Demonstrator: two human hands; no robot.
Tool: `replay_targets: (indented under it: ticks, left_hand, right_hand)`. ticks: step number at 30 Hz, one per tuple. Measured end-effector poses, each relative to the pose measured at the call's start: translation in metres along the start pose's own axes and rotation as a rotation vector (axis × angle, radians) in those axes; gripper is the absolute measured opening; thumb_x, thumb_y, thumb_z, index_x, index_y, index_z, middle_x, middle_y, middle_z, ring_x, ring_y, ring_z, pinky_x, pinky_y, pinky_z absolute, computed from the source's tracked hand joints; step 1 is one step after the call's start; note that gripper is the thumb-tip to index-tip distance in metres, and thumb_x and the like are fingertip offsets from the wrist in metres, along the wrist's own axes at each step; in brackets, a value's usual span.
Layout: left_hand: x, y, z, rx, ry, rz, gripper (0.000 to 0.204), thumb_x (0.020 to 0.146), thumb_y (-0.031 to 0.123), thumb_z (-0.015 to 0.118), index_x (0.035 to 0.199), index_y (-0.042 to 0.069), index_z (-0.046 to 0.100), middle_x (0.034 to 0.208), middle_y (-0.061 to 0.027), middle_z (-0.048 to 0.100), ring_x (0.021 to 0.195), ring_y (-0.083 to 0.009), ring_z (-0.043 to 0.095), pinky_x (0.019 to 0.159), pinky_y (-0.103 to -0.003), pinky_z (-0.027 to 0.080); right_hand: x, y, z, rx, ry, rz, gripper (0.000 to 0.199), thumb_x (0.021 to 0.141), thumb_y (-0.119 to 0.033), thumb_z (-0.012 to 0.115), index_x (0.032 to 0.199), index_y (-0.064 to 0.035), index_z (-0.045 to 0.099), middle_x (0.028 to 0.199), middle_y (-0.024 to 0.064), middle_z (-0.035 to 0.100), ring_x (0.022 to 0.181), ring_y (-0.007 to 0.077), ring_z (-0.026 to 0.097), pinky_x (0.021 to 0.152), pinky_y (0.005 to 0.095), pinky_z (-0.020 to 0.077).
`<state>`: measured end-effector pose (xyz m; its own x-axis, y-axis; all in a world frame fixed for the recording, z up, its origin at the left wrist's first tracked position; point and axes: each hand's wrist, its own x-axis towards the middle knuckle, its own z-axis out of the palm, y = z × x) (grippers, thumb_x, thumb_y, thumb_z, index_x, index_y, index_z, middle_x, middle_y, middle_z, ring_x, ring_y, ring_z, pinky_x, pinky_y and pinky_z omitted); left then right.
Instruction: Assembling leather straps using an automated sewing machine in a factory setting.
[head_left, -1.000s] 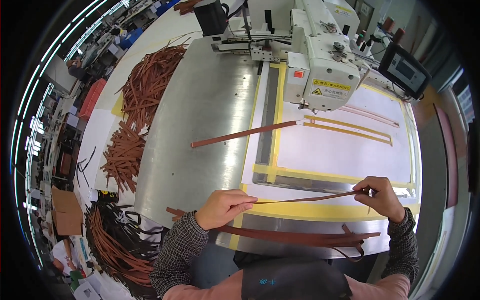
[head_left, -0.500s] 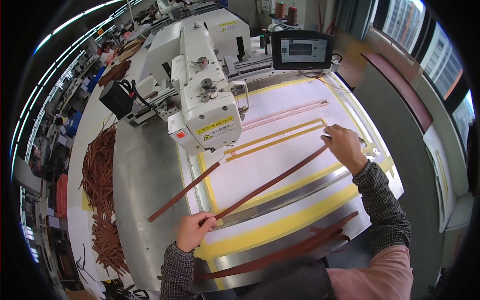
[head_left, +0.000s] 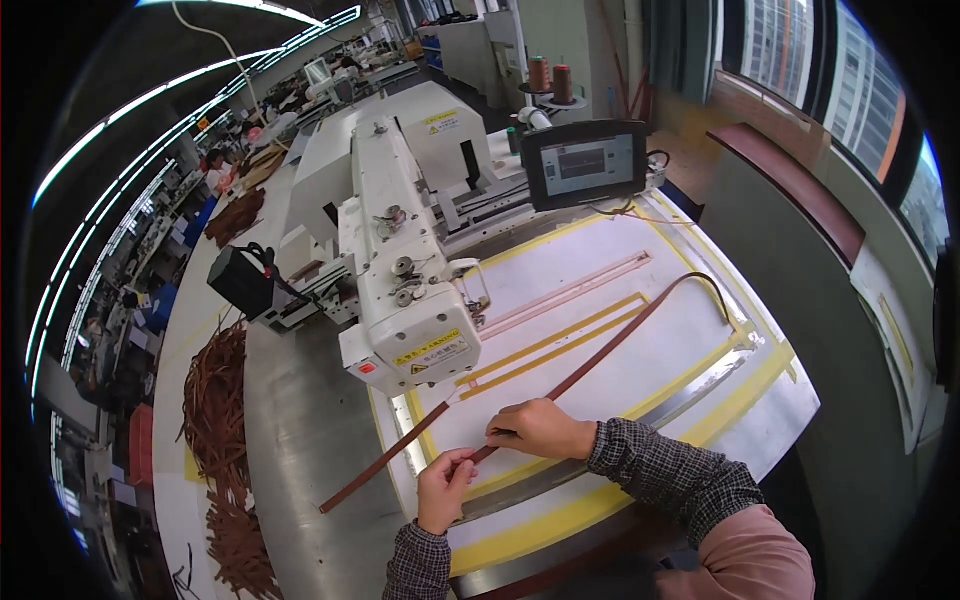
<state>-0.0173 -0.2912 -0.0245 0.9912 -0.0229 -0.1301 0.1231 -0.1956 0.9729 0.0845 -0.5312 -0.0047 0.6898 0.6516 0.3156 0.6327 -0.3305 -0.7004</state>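
My left hand (head_left: 445, 492) pinches the near end of a long brown strap (head_left: 615, 345), which looks like leather. Close beside it, my right hand (head_left: 543, 428) is closed on the same strap, its fingertips partly hidden. From my hands the strap runs away to the right across a white template sheet (head_left: 680, 360), and its far end curls over near the sheet's right edge. A second brown strap (head_left: 385, 457) lies on the metal plate to the left, one end at the yellow-lined slots on the sheet. Over that end stands the white head of a sewing machine (head_left: 405, 300).
Bundles of brown straps (head_left: 215, 410) lie on the table at left. A control screen (head_left: 585, 165) stands behind the sheet, with thread spools (head_left: 562, 85) beyond it. A grey partition (head_left: 790, 300) rises on the right. More brown straps (head_left: 600, 545) lie at the near edge, partly behind my arm.
My right hand has left the strap's far part and come down left, beside my left hand. The strap's far end now lies loose and curled. The whole view has shifted.
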Motion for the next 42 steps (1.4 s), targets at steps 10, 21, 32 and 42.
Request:
replay_targets:
  ticks: [10, 21, 32, 42]
  left_hand:
    - [0.007, -0.008, 0.023, 0.108, 0.221, 0.150, 0.022, 0.100, 0.006, 0.077, 0.120, -0.001, 0.074, 0.110, -0.0101, 0.078, 0.093, -0.0113, 0.074, 0.083, -0.027, 0.061]
    - [0.006, -0.009, 0.023, 0.039, 0.119, 0.148, 0.023, 0.103, 0.008, 0.073, 0.124, -0.002, 0.073, 0.107, -0.0069, 0.078, 0.091, -0.0096, 0.072, 0.083, -0.027, 0.059]
    - [0.008, -0.024, 0.028, -0.153, 0.098, 0.132, 0.021, 0.105, 0.009, 0.071, 0.123, -0.002, 0.073, 0.103, -0.0046, 0.077, 0.090, -0.0085, 0.069, 0.083, -0.025, 0.058]
    - [0.004, -0.014, 0.028, -0.092, 0.119, 0.150, 0.016, 0.105, 0.008, 0.071, 0.119, -0.001, 0.072, 0.103, -0.0022, 0.075, 0.090, -0.0059, 0.067, 0.081, -0.023, 0.056]
  right_hand:
    - [-0.001, -0.011, 0.015, 0.035, 0.006, 0.010, 0.015, 0.089, -0.020, 0.084, 0.097, -0.0073, 0.080, 0.088, 0.0107, 0.077, 0.076, 0.0298, 0.075, 0.068, 0.0388, 0.0602]
    - [-0.004, -0.012, 0.022, 0.012, 0.000, -0.016, 0.012, 0.089, -0.013, 0.084, 0.097, -0.0039, 0.080, 0.085, 0.0136, 0.076, 0.073, 0.0306, 0.075, 0.066, 0.0379, 0.0592]
    - [-0.004, -0.015, 0.022, 0.053, 0.126, -0.102, 0.011, 0.087, -0.008, 0.086, 0.094, -0.0038, 0.078, 0.082, 0.0116, 0.074, 0.068, 0.0285, 0.072, 0.062, 0.0364, 0.0575]
    - [-0.006, -0.014, 0.022, 0.029, 0.123, -0.084, 0.011, 0.088, -0.009, 0.085, 0.094, -0.0050, 0.077, 0.082, 0.0106, 0.073, 0.067, 0.0287, 0.070, 0.060, 0.0373, 0.0566]
